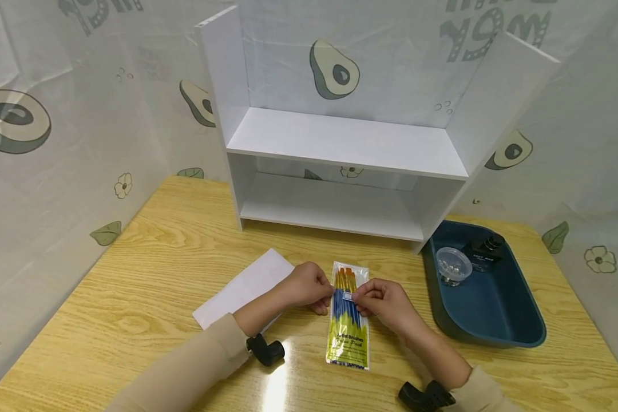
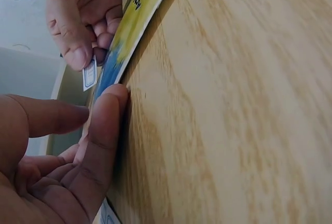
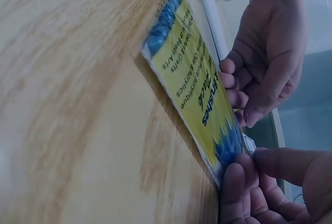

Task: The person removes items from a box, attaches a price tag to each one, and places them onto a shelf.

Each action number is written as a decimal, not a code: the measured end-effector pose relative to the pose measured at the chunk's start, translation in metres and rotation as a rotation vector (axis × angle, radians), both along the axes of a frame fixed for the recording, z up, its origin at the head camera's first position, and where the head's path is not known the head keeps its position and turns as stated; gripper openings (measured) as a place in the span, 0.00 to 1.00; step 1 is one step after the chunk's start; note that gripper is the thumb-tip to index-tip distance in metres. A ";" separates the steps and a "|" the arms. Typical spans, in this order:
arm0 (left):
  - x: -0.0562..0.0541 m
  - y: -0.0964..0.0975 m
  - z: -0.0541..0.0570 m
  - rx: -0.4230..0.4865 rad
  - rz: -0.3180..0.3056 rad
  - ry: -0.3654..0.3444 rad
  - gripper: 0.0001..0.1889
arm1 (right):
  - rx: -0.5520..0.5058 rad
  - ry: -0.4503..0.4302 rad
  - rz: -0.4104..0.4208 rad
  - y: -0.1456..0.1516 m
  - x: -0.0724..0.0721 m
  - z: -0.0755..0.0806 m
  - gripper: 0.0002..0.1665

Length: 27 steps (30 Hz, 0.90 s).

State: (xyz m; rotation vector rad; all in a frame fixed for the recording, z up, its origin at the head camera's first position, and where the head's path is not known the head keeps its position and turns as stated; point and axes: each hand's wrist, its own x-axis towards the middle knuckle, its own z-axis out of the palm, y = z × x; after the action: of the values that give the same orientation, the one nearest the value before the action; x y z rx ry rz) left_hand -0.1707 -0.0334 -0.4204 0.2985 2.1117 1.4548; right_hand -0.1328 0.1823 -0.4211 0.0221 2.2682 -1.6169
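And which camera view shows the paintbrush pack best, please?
The head view: the paintbrush pack shows end to end, bristles included. Left wrist catches only a slanted strip; right wrist shows the printed end closer, without bristles.

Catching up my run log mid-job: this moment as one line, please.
right hand: pinches small label over brush pack | left hand: at brush pack's left edge | brush pack: on table | label-to-pack contact: unclear

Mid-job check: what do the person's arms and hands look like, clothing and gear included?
The left sleeve and right sleeve are plain beige, ending short of the wrists. The left hand and right hand wear no gloves, and no rings show. The left wrist camera and right wrist camera are black and rounded; no cable is visible.
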 end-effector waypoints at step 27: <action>-0.001 0.004 -0.003 -0.039 0.011 0.010 0.17 | 0.123 0.067 -0.051 -0.011 -0.003 0.000 0.08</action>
State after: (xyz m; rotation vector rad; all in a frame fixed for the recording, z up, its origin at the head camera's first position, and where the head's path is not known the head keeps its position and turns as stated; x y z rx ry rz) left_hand -0.1715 -0.0297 -0.4235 0.2804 2.1507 1.4196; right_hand -0.1353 0.1711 -0.4207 0.0575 2.4339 -1.5221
